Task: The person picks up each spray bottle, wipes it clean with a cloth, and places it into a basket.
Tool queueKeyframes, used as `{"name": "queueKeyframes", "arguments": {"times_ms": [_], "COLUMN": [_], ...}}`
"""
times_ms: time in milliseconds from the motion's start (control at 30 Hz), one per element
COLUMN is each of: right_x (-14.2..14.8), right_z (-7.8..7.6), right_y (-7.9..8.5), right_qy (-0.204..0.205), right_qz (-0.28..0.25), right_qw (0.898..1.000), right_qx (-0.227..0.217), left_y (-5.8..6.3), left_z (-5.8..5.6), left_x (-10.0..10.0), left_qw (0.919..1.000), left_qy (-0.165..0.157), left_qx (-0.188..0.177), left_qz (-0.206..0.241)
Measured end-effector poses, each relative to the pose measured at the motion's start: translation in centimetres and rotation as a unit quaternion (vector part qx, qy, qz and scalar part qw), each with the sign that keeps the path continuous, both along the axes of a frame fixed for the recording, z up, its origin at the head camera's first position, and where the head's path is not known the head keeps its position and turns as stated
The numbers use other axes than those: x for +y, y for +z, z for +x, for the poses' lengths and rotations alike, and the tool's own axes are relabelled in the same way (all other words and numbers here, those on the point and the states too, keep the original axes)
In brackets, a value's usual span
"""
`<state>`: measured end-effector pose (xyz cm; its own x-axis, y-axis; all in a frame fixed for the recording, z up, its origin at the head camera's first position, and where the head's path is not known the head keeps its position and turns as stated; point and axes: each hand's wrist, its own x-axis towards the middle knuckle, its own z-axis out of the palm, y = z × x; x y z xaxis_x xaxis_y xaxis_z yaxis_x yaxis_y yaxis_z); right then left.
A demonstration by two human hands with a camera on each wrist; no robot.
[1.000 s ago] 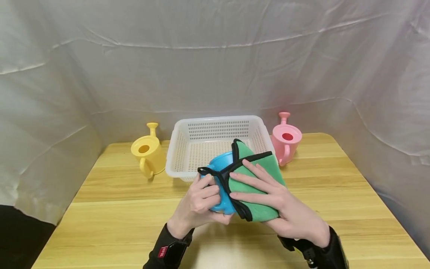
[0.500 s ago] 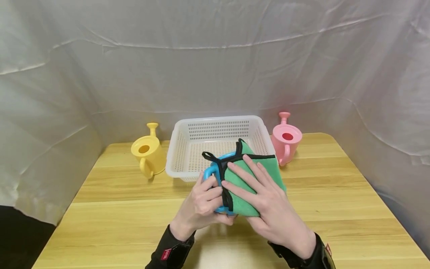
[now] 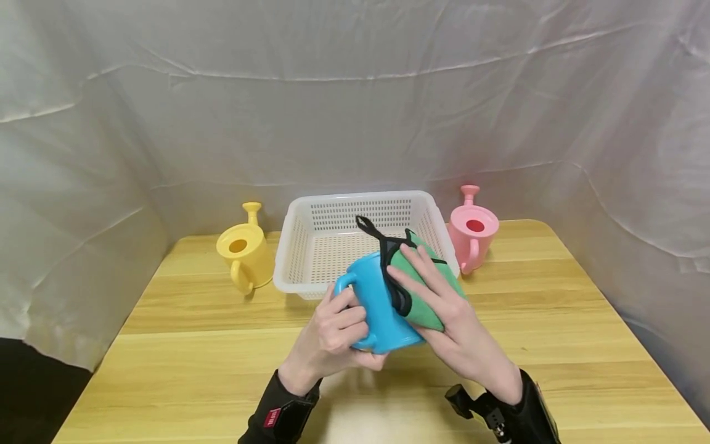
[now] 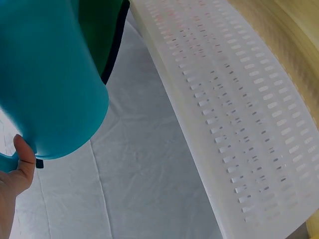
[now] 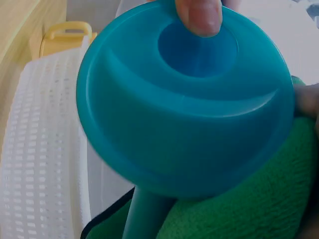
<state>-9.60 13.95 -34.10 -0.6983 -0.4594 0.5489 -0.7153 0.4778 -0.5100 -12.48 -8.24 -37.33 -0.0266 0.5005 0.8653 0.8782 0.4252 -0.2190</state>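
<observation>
My left hand (image 3: 331, 333) grips the handle of a blue toy watering can (image 3: 379, 308) that is held tilted above the table. Over the can's right side lies a folded green cloth (image 3: 426, 316) with black edging and a loop. My right hand (image 3: 457, 330) holds this cloth against the can, fingers stretched across it and thumb mostly hidden underneath. The right wrist view looks onto the can's top (image 5: 184, 144), where a thumb (image 5: 199, 17) dips into the round opening and the spout (image 5: 147, 214) runs down beside the cloth. The left wrist view shows the can's smooth wall (image 4: 50, 84).
Behind the hands stands a white perforated plastic basket (image 3: 302, 288). A yellow watering can (image 3: 255, 259) is on its left, a pink one (image 3: 468, 231) on its right. All rest on a wooden table (image 3: 194, 364), with grey fabric (image 3: 355, 135) hanging behind.
The right hand first slid the cloth left over the can, then back right and up, with its loop now pointing upward. More blue wall shows. The left hand has barely moved.
</observation>
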Motion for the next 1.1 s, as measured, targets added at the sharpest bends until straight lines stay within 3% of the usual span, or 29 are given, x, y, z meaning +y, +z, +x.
{"name": "queueKeyframes", "arguments": {"times_ms": [133, 267, 367, 533, 667, 933, 1100], "right_x": [-0.3, -0.6, -0.8, -1.0, -1.0, -0.5, -0.7], "right_z": [0.1, 0.2, 0.5, 0.8, 0.6, -0.2, 0.0], "right_y": [0.0, -0.2, -0.1, 0.0, 0.0, -0.1, 0.0], "right_qy": [0.017, 0.026, 0.023, 0.006, 0.001, 0.039, 0.041], "right_qz": [0.045, 0.082, 0.112, 0.146, 0.146, 0.051, 0.062], "right_qw": [0.997, 0.987, 0.981, 0.975, 0.976, 0.991, 0.983], "right_qx": [0.056, 0.133, 0.160, 0.170, 0.164, 0.114, 0.166], "left_y": [-0.1, -0.3, -0.4, -0.6, -0.7, -0.7, -0.5], "left_z": [-0.1, -0.1, 0.0, 0.1, -0.1, -0.8, -0.7], "left_x": [-0.3, -0.2, -0.2, -0.3, -0.2, -0.4, -0.4], "left_qw": [0.9999, 0.9997, 0.9993, 0.9984, 0.9968, 0.9951, 0.9954], "left_qy": [0.005, 0.014, 0.022, 0.018, 0.000, -0.029, -0.029], "left_qx": [-0.007, -0.017, -0.031, -0.053, -0.080, -0.068, -0.068], "left_qz": [0.008, 0.003, -0.005, -0.005, 0.008, 0.066, 0.061]}}
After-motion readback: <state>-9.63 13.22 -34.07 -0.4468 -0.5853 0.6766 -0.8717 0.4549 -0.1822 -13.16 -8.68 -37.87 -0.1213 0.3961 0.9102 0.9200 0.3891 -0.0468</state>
